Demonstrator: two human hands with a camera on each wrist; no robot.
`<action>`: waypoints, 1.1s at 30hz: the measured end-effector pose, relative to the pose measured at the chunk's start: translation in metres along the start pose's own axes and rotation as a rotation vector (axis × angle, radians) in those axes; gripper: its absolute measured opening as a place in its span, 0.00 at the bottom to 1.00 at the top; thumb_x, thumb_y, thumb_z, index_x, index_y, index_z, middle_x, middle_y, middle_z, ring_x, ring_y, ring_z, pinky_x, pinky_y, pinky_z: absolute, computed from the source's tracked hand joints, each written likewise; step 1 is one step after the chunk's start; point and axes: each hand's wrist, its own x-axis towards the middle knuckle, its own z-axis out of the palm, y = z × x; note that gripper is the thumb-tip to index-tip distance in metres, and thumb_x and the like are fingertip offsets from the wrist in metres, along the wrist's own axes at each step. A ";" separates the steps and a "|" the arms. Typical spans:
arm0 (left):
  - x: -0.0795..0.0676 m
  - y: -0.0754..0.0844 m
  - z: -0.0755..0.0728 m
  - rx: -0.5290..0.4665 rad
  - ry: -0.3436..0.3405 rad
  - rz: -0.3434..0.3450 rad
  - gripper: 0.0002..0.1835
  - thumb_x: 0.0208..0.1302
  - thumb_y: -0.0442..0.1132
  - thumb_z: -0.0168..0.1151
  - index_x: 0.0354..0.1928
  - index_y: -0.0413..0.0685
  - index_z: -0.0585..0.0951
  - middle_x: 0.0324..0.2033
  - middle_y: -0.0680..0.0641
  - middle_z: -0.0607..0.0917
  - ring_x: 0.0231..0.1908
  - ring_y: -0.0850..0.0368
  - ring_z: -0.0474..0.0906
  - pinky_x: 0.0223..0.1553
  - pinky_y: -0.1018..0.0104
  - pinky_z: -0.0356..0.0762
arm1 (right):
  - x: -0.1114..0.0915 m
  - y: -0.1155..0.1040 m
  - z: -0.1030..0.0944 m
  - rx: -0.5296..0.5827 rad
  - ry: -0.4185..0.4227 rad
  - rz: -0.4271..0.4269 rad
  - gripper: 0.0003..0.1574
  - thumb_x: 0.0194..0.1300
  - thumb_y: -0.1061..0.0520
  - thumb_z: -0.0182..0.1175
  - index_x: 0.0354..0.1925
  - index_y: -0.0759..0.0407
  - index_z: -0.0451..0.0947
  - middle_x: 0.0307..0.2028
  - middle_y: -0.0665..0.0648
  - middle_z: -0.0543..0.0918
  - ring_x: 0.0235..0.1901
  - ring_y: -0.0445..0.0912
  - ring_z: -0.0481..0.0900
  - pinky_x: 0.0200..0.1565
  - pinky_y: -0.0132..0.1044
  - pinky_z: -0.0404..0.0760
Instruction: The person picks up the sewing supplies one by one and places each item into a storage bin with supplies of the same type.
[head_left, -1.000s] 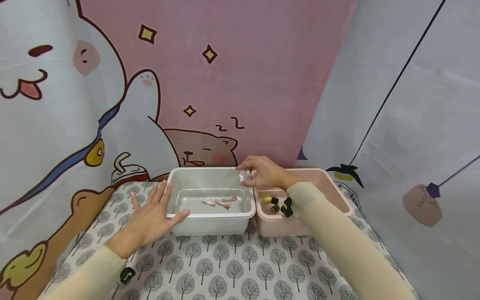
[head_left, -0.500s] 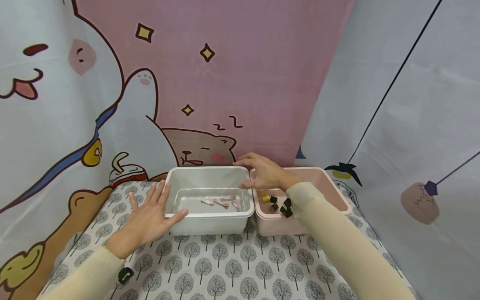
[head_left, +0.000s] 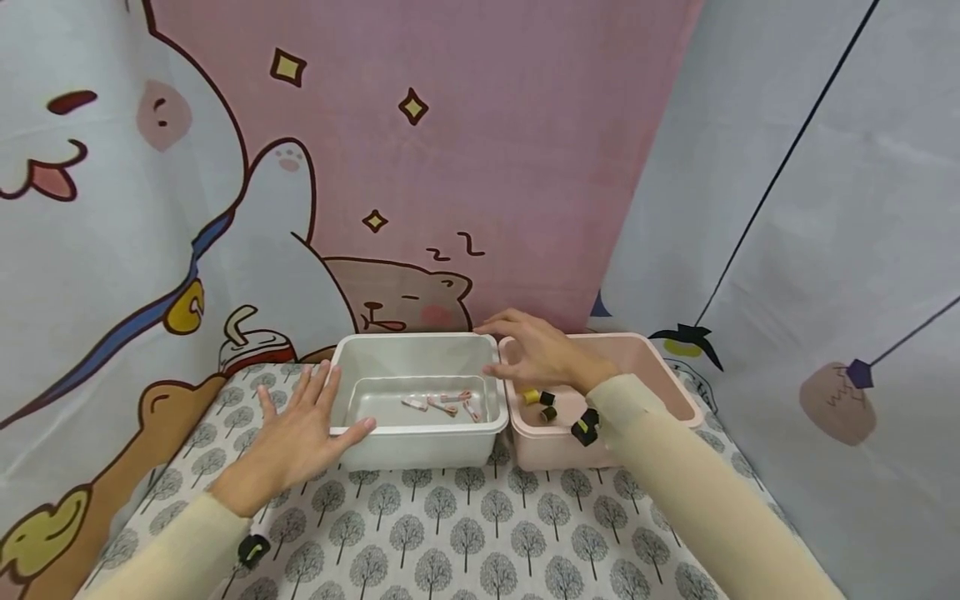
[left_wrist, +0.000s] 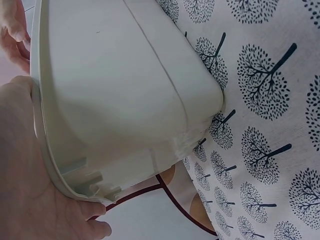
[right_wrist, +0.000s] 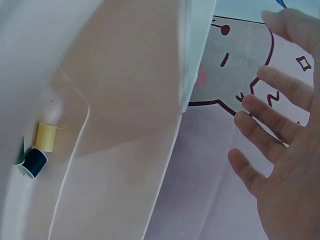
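In the head view a white bin (head_left: pixel 420 452) stands left of a pale pink bin (head_left: pixel 547 458). Several small pink-and-white bundles (head_left: pixel 442 408) lie on the white bin's floor; their exact kind is too small to tell. My left hand (head_left: pixel 296 437) rests at the white bin's left front corner, fingers spread, and the left wrist view shows it against the rim (left_wrist: pixel 42 130). Over the two bins' adjoining rims hovers my right hand (head_left: pixel 543 354), holding nothing. Its fingers are apart and loosely extended in the right wrist view. A yellow thread spool (right_wrist: pixel 46 137) and dark spools (right_wrist: pixel 34 162) sit in the pink bin.
The bins stand on a cloth printed with grey trees (head_left: pixel 438 508). Behind them hangs a pink and white cartoon curtain (head_left: pixel 525 167), with a pale curtain (head_left: pixel 847 275) on the right. A small black device (head_left: pixel 585 427) sits at the right wrist.
My right hand has let go of a small pink-and-white bundle, which now lies at the right of the white bin's floor. The hand then shifted slightly right; my left hand stayed put.
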 end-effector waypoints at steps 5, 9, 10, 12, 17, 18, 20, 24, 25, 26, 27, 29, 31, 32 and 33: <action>-0.002 0.001 0.000 -0.005 0.004 0.001 0.64 0.82 0.84 0.48 0.95 0.39 0.50 0.96 0.34 0.44 0.95 0.24 0.39 0.77 0.04 0.17 | -0.010 -0.003 -0.004 0.012 0.032 -0.005 0.44 0.77 0.34 0.75 0.82 0.47 0.81 0.80 0.58 0.81 0.82 0.62 0.79 0.84 0.70 0.75; -0.003 0.000 -0.001 -0.007 0.004 -0.003 0.64 0.81 0.84 0.48 0.95 0.39 0.50 0.96 0.35 0.44 0.95 0.24 0.39 0.78 0.05 0.17 | -0.020 -0.006 -0.006 0.015 0.045 -0.005 0.42 0.79 0.34 0.73 0.82 0.47 0.81 0.79 0.56 0.82 0.82 0.61 0.79 0.84 0.69 0.75; -0.003 0.000 -0.002 -0.007 0.007 -0.001 0.64 0.81 0.84 0.48 0.95 0.39 0.51 0.96 0.35 0.45 0.94 0.24 0.39 0.78 0.05 0.16 | -0.023 -0.006 -0.007 0.013 0.051 -0.002 0.42 0.79 0.33 0.73 0.82 0.47 0.81 0.79 0.56 0.82 0.81 0.60 0.79 0.84 0.69 0.75; -0.003 -0.001 -0.001 -0.007 0.008 0.001 0.64 0.81 0.83 0.48 0.95 0.38 0.51 0.95 0.34 0.45 0.94 0.24 0.39 0.78 0.05 0.16 | -0.030 -0.007 -0.007 0.012 0.063 0.002 0.42 0.80 0.33 0.73 0.81 0.47 0.81 0.79 0.56 0.82 0.81 0.59 0.79 0.83 0.69 0.75; -0.002 -0.001 -0.001 0.010 0.000 -0.002 0.65 0.81 0.85 0.46 0.95 0.39 0.50 0.95 0.34 0.44 0.94 0.24 0.39 0.78 0.06 0.14 | -0.048 -0.008 -0.005 0.027 0.081 0.026 0.41 0.81 0.36 0.74 0.81 0.51 0.82 0.78 0.55 0.81 0.80 0.57 0.80 0.84 0.65 0.77; -0.002 -0.001 -0.001 0.012 0.000 -0.002 0.65 0.81 0.84 0.47 0.95 0.39 0.50 0.95 0.34 0.44 0.94 0.23 0.39 0.79 0.06 0.14 | -0.053 -0.008 -0.005 0.028 0.084 0.030 0.41 0.81 0.37 0.74 0.81 0.51 0.82 0.78 0.55 0.81 0.80 0.57 0.80 0.84 0.63 0.77; -0.002 -0.001 -0.001 0.017 -0.003 -0.003 0.64 0.81 0.84 0.46 0.95 0.39 0.50 0.96 0.35 0.44 0.94 0.24 0.39 0.79 0.07 0.13 | -0.061 -0.006 -0.003 0.028 0.098 0.024 0.40 0.80 0.39 0.75 0.81 0.51 0.81 0.78 0.56 0.81 0.80 0.56 0.80 0.84 0.61 0.78; -0.002 0.000 -0.002 0.018 0.003 -0.001 0.63 0.82 0.83 0.47 0.95 0.39 0.51 0.95 0.34 0.46 0.94 0.23 0.40 0.80 0.07 0.15 | -0.077 -0.002 0.003 -0.008 0.144 -0.011 0.41 0.78 0.41 0.76 0.81 0.50 0.81 0.79 0.58 0.82 0.80 0.59 0.81 0.82 0.64 0.79; -0.003 0.001 -0.002 0.020 0.003 -0.001 0.63 0.82 0.83 0.47 0.95 0.39 0.51 0.95 0.34 0.46 0.94 0.23 0.41 0.80 0.07 0.16 | -0.081 -0.001 0.004 -0.016 0.152 -0.014 0.41 0.77 0.41 0.76 0.81 0.50 0.81 0.79 0.59 0.82 0.80 0.60 0.81 0.82 0.65 0.79; -0.003 0.001 -0.002 0.024 0.004 0.000 0.63 0.82 0.84 0.47 0.95 0.39 0.51 0.95 0.34 0.47 0.94 0.23 0.42 0.80 0.07 0.17 | -0.085 0.000 0.005 -0.024 0.159 -0.014 0.42 0.77 0.41 0.77 0.81 0.51 0.81 0.79 0.59 0.82 0.80 0.61 0.81 0.81 0.66 0.80; -0.004 0.001 -0.003 0.027 0.004 0.000 0.64 0.82 0.84 0.46 0.95 0.39 0.51 0.95 0.34 0.47 0.94 0.23 0.42 0.80 0.07 0.17 | -0.089 0.000 0.007 -0.028 0.163 -0.005 0.42 0.77 0.40 0.77 0.81 0.51 0.81 0.80 0.60 0.82 0.80 0.62 0.81 0.80 0.67 0.80; -0.005 0.001 -0.003 0.031 0.005 0.000 0.64 0.81 0.84 0.46 0.95 0.40 0.52 0.95 0.34 0.47 0.94 0.23 0.42 0.80 0.07 0.17 | -0.097 0.001 0.009 -0.032 0.168 0.023 0.43 0.76 0.38 0.77 0.81 0.51 0.81 0.80 0.60 0.82 0.80 0.63 0.81 0.79 0.69 0.81; -0.005 0.001 -0.003 0.032 0.008 0.001 0.64 0.81 0.84 0.46 0.95 0.40 0.52 0.95 0.34 0.47 0.94 0.23 0.42 0.81 0.07 0.18 | -0.105 0.001 0.011 -0.039 0.174 0.050 0.44 0.77 0.36 0.76 0.81 0.52 0.81 0.81 0.61 0.82 0.80 0.63 0.81 0.77 0.70 0.83; -0.006 0.001 -0.004 0.031 0.009 0.002 0.64 0.81 0.85 0.46 0.95 0.40 0.52 0.95 0.35 0.47 0.94 0.23 0.43 0.81 0.07 0.18 | -0.108 0.001 0.012 -0.047 0.180 0.058 0.44 0.77 0.35 0.76 0.81 0.52 0.81 0.81 0.60 0.82 0.79 0.63 0.81 0.76 0.70 0.83; -0.006 0.001 -0.004 0.029 0.012 0.004 0.64 0.81 0.84 0.46 0.95 0.40 0.52 0.95 0.35 0.48 0.94 0.23 0.43 0.81 0.07 0.18 | -0.111 0.001 0.014 -0.052 0.187 0.063 0.44 0.77 0.35 0.76 0.81 0.52 0.81 0.81 0.60 0.81 0.79 0.63 0.82 0.76 0.70 0.83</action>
